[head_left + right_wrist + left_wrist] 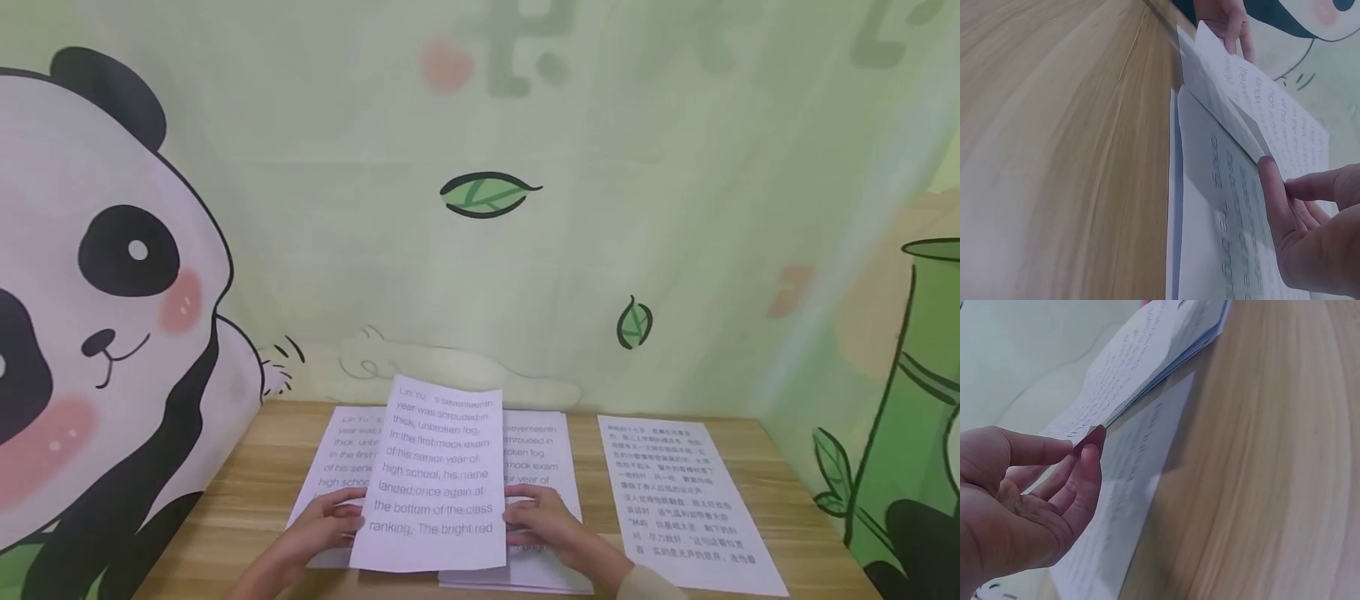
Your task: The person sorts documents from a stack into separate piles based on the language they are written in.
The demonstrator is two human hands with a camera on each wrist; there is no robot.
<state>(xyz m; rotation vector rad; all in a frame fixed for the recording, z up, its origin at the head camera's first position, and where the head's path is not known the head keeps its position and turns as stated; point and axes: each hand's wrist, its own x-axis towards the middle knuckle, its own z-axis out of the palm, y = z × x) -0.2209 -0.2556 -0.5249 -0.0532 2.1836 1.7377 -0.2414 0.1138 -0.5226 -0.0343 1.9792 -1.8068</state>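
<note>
Both hands pinch one printed sheet [438, 475] upright over the paper stack [543, 467] — left hand [326, 527] at nine o'clock, right hand [543, 521] at three.

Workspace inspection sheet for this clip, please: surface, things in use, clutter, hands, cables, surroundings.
Surface: wooden table, light grain.
Things in use: raised sheet of English print, held up by both side edges over a paper stack.
Clutter: Chinese-text sheet lying flat to the right, apart from the stack.
Hands: left hand pinches the sheet's left edge; right hand holds the right edge.
Cables: nothing seen.
Surroundings: panda mural, green wall with leaf drawings.
</note>
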